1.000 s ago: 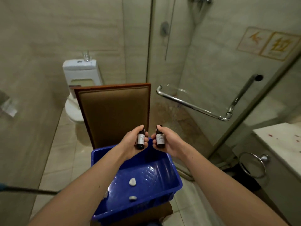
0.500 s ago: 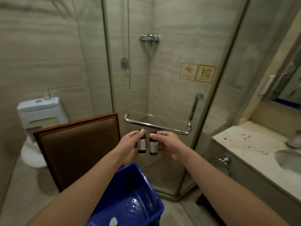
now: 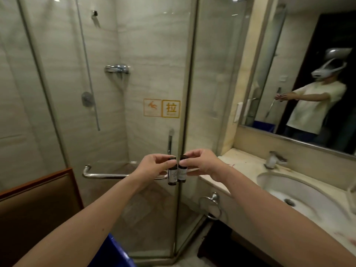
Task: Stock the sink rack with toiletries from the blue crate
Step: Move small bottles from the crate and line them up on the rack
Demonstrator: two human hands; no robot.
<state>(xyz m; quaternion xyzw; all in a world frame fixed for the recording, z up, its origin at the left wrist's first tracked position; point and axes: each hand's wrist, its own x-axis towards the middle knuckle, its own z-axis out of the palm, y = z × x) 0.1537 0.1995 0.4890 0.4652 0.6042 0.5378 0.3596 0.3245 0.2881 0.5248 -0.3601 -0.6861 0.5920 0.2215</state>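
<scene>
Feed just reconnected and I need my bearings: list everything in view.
left bottle: 1, dark, pale label, left hand
right bottle: 1, dark, pale label, right hand
crate: 1, blue, bottom edge, cut off
chair: 1, brown, lower left
door handle: 1, chrome, shower glass
sign: 1, orange, shower glass
mixer: 1, chrome, shower wall
towel ring: 1, chrome, under counter
counter: 1, pale, right
sink: 1, white, in counter
tap: 1, chrome, behind sink
mirror: 1, above counter
left hand: 1, holds left bottle
right hand: 1, holds right bottle

This is a bathroom: a clear glass shower cabin (image 3: pixel 154 54), and right of it a white oval washbasin (image 3: pixel 308 189) below a wide wall mirror (image 3: pixel 300 45).
</scene>
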